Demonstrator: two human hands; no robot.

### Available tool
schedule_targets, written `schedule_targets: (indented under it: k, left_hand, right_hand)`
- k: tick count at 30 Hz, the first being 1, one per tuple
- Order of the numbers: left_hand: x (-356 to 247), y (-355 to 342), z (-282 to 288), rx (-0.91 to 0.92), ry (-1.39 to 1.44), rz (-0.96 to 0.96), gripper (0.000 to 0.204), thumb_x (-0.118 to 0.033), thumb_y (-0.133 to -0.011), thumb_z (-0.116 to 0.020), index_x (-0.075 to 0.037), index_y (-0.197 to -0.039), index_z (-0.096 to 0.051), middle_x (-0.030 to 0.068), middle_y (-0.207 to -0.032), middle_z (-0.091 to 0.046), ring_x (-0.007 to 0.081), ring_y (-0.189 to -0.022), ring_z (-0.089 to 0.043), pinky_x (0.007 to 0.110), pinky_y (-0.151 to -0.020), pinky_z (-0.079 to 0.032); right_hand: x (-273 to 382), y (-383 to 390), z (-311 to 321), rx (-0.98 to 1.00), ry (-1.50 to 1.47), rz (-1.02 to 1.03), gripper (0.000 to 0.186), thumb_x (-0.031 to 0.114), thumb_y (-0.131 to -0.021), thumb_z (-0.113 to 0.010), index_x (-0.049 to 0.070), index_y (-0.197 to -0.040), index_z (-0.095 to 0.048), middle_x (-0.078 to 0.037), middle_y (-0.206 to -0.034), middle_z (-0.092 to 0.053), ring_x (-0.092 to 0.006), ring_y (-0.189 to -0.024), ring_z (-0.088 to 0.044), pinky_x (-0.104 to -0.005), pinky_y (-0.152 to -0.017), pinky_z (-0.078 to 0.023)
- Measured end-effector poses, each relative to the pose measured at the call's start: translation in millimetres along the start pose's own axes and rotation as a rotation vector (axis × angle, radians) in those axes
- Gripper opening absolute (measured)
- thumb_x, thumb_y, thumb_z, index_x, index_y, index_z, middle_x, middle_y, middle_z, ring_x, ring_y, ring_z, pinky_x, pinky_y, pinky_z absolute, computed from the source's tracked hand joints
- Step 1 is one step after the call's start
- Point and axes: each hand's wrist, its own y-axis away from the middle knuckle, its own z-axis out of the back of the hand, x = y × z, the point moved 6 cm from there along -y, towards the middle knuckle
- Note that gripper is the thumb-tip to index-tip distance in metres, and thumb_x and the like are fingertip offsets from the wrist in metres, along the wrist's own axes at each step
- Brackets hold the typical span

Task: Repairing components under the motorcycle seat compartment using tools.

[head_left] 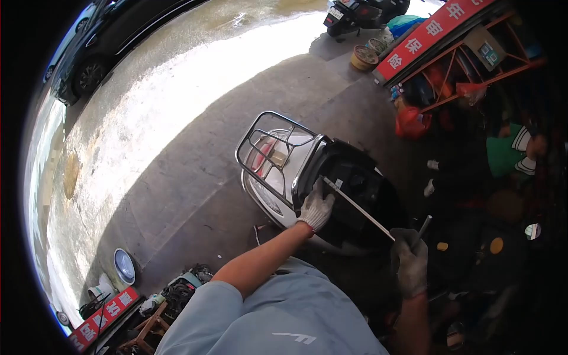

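Observation:
A white and black scooter (269,183) with a chrome rear rack (251,136) stands before me, its dark upper section (355,163) partly in shadow. My right hand (409,263), in a pale work glove, is closed on the handle end of a long silver T-handled wrench (361,210), whose shaft reaches diagonally across the scooter. Near the shaft's far end, my gloved left hand (315,210) rests by the rack with fingers bent; what they grip is hidden.
A person in green and dark clothes (503,151) is at the right. An orange shelving rack (447,100) stands behind, beside a red bag (414,121). A metal basin (124,266) and cluttered parts (180,293) lie lower left. A black car (89,71) and another scooter (340,18) stand outside.

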Motion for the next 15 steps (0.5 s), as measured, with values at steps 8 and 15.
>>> schedule_targets:
  k: [8, 15]
  left_hand:
    - [-21, -70, -19, 0.061, -0.119, 0.1, 0.068, -0.031, -0.085, -0.051, 0.001, -0.142, -0.031, 0.0328, -0.13, -0.048, 0.0439, -0.121, -0.048, 0.046, -0.103, -0.038]
    - [-11, -103, -28, 0.145, -0.206, 0.179, 0.068, -0.034, -0.087, -0.052, 0.002, -0.141, -0.032, 0.0337, -0.125, -0.052, 0.0442, -0.117, -0.052, 0.047, -0.101, -0.039]
  right_hand:
    - [59, -72, -12, -0.104, 0.23, -0.075, 0.021, 0.013, -0.089, -0.054, -0.002, -0.101, -0.063, 0.0, -0.062, -0.052, -0.005, -0.049, -0.046, -0.0213, -0.043, -0.036]
    - [90, -128, -27, 0.021, 0.33, -0.084, 0.019, 0.016, -0.088, -0.055, 0.0, -0.095, -0.063, -0.001, -0.063, -0.052, -0.0056, -0.047, -0.044, -0.0218, -0.042, -0.035]
